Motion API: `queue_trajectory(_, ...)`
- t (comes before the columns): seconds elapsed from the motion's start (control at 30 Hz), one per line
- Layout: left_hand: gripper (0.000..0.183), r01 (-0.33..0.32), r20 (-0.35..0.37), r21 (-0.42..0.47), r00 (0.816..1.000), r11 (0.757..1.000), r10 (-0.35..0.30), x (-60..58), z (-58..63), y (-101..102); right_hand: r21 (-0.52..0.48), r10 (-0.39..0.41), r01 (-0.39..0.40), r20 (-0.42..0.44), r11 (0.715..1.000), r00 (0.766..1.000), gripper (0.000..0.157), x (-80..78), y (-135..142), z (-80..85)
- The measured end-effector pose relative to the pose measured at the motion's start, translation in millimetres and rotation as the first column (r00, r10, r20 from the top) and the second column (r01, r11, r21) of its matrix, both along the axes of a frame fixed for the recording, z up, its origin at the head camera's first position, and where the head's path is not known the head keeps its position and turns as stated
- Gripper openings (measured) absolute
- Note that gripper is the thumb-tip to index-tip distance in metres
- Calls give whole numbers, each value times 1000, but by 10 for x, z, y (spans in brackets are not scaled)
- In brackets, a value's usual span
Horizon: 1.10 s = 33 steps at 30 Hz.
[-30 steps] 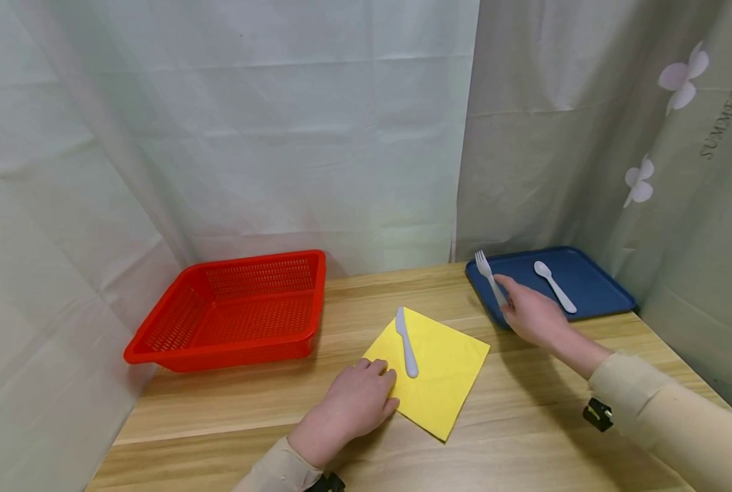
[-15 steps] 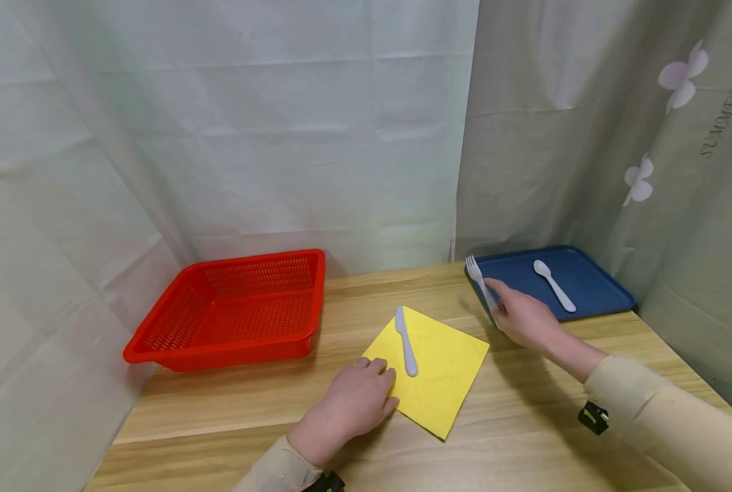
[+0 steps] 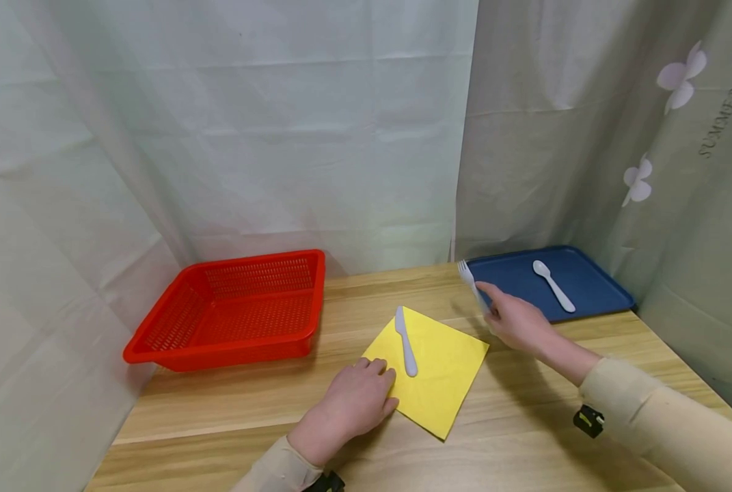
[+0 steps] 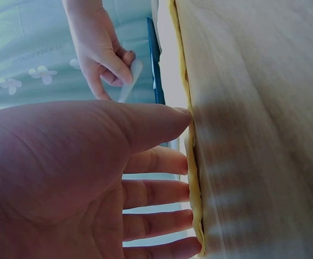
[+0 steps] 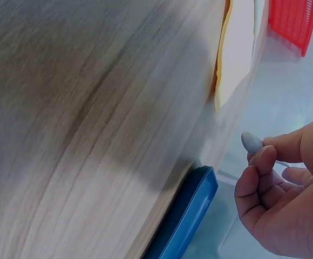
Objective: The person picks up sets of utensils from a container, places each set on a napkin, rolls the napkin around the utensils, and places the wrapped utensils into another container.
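Red, yellow and blue popping on a tan desk (image 3: 218, 417), lol

Basket (image 3: 236, 352) on the left is bright red with a slotted, holey pattern, napkin (image 3: 445, 372) is plain lemon yellow, far-right tray (image 3: 593, 287) is solid navy. Fork (image 3: 468, 277) and spoon (image 3: 553, 285) look white, knife (image 3: 405, 342) more pale lilac-grey. Sleeves (image 3: 667, 413) are cream, desk's got streaky brown grain, and the greyish right curtain (image 3: 698, 273) has pale pinkish flowers (image 3: 679, 82) plus dark lettering (image 3: 721, 119).
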State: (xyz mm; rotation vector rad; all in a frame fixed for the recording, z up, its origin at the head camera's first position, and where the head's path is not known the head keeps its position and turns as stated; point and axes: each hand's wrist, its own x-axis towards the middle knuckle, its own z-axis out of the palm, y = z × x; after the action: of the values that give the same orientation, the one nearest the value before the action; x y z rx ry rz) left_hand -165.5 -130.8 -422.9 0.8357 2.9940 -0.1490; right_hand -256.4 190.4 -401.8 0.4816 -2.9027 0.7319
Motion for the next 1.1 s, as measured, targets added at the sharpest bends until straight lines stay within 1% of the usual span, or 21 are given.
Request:
queue_trajectory(0.27, 42, 2, -6, -1, 1000, 1000, -2, -2, -8, -4, -24, 57, -57, -1, 998, 998, 64, 46, -52, 6)
queue_trajectory(0.6, 43, -1, -4, -1, 1000, 1000, 1, 1, -13, -2, -33, 70, -69, 31, 997, 997, 68, 62, -127, -17)
queue_trajectory(0.9, 42, 2, -5, 1, 1000, 1000, -2, -1, -15, -3, -46, 98, -97, 28, 994, 995, 68, 82, -185, -44)
queue_trajectory(1.1, 41, 3, -5, 5, 1000, 1000, -3, 8, 8, 7, -51, 112, -110, 26, 993, 993, 69, 94, -230, -45)
